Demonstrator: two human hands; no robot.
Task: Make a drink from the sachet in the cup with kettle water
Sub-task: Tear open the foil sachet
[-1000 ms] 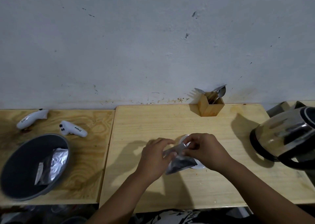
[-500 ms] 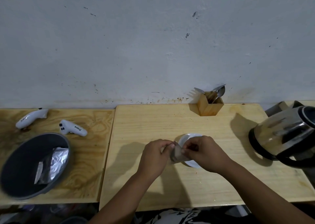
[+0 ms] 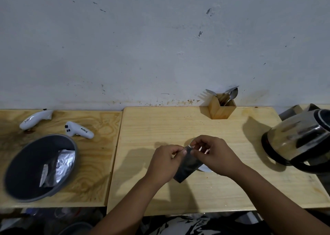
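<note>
Both hands at mid-table, pinching the top edge of one dark foil sachet. Left hand curled, thumb and forefinger gripping the sachet's upper left corner. Right hand curled likewise, fingertips gripping the top edge just beside the left thumb. Sachet hanging tilted, lower end toward the near left, held above and partly in front of the white cup. Cup largely hidden behind sachet and right hand; contents not discernible. Whether the sachet is torn open: cannot tell.

Steel kettle with black base and handle on the light wooden table, far right, well apart from the cup. Wooden cutlery holder with spoon and fork against the wall. On the adjoining left table: grey bin holding silver foil wrappers, two white controllers behind it.
</note>
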